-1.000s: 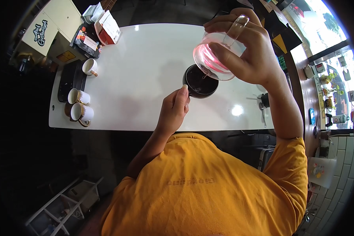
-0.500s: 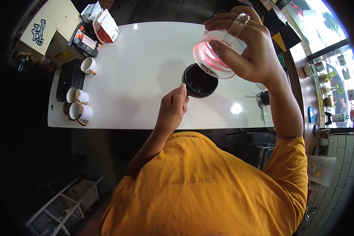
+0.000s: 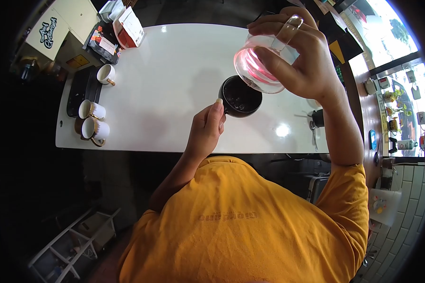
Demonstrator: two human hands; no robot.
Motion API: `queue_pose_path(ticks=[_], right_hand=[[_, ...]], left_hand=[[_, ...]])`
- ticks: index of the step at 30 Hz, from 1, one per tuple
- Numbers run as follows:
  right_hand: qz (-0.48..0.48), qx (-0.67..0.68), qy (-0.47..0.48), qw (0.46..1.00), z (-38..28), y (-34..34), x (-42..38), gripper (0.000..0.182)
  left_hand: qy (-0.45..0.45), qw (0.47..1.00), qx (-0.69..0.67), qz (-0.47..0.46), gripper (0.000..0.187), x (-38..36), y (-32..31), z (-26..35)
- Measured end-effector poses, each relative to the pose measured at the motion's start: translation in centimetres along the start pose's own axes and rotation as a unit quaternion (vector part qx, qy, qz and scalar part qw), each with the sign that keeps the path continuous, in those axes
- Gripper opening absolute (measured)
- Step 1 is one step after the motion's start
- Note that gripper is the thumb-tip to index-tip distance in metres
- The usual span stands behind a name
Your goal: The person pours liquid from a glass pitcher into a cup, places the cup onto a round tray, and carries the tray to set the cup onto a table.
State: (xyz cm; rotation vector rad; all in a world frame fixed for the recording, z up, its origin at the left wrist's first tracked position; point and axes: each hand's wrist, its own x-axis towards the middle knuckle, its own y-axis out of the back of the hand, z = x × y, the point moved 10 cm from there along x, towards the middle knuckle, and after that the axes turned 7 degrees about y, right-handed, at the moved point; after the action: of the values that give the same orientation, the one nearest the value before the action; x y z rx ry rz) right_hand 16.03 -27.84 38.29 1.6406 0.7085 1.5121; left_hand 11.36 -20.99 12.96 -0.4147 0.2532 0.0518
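Observation:
My left hand [image 3: 207, 127] is closed around the handle of a black cup [image 3: 241, 97], which I hold over the white table with its mouth facing up. Dark liquid with a few bubbles seems to be in the cup. Above it and to the right, my right hand [image 3: 301, 56] grips a clear glass jug [image 3: 261, 70] with a glass handle. The jug is tilted toward the cup and its inside glows pinkish red. No separate stream of liquid can be made out between the two.
White mugs with gold-brown handles, one of them a mug [image 3: 106, 74] near a black tray [image 3: 83, 92], stand at the table's left. Coffee bags [image 3: 127, 28] are behind them. A spoon [image 3: 313, 132] lies beside a dark container [image 3: 318, 118] at the right edge of the white table [image 3: 165, 94].
Both hands and the jug stay almost in place, with the jug slightly further right. Bubbles show more clearly inside the cup. The whole view has shifted a little.

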Motion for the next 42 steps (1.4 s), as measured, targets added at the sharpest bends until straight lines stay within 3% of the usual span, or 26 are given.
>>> queue_pose_path(ticks=[10,42], right_hand=[[0.018,0.0,0.037,0.999,-0.1,0.2,-0.1,0.022],[-0.003,-0.018,-0.004,1.0,1.1,0.7,-0.7,0.026]], left_hand=[[0.0,1.0,-0.002,0.007,0.039,0.1,0.0,0.0],[-0.001,1.0,-0.006,-0.008,0.038,1.3,-1.2,-0.5]])
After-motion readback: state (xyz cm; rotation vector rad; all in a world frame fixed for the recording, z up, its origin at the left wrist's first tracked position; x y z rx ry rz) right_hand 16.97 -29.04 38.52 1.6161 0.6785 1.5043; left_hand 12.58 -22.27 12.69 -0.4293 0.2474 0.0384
